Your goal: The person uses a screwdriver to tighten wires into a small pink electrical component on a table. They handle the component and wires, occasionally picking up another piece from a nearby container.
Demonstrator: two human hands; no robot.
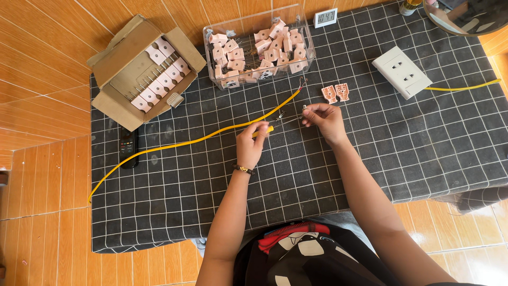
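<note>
Over the checked mat (413, 148), the left hand (253, 142) pinches the yellow wire (211, 135); the right hand (324, 117) pinches what looks like a small metal pin (305, 108).

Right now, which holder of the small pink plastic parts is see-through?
The clear plastic tub at the mat's top middle; parts show through its walls. The brown cardboard box to its left is opaque.

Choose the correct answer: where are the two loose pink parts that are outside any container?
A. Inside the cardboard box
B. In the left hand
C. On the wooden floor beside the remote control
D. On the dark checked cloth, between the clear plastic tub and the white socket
D: the two pink parts lie side by side on the checked cloth, to the right of the clear plastic tub and left of the white socket, just above the right hand.
</note>
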